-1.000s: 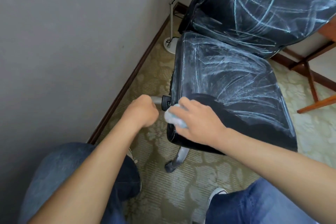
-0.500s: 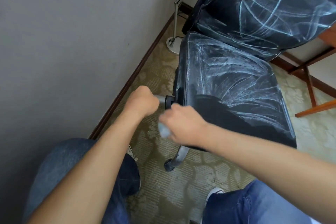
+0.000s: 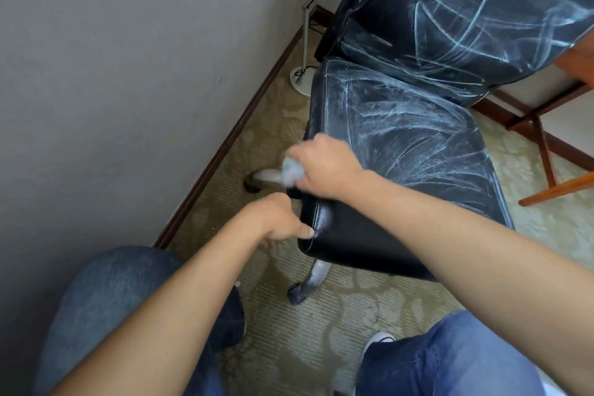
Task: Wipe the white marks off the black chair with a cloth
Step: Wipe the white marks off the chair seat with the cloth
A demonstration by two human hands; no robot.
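Note:
The black chair's seat (image 3: 418, 145) and backrest (image 3: 466, 10) are streaked with white marks; the seat's front strip (image 3: 353, 235) is plain black. My right hand (image 3: 324, 167) grips a crumpled pale cloth (image 3: 292, 170) against the seat's left edge, the cloth sticking out to the left of my fingers. My left hand (image 3: 276, 219) holds the seat's front-left corner, thumb on top and fingers hidden below.
A grey wall with a dark baseboard (image 3: 225, 151) runs close on the left. A floor lamp's round base (image 3: 300, 83) stands behind the chair. Chrome chair legs with casters (image 3: 302, 289) spread over the patterned carpet. Wooden furniture legs (image 3: 543, 151) stand at the right.
My left hand left the chrome part beside the seat and now holds the seat's front-left corner. My right hand carried the cloth from the front corner back along the left edge.

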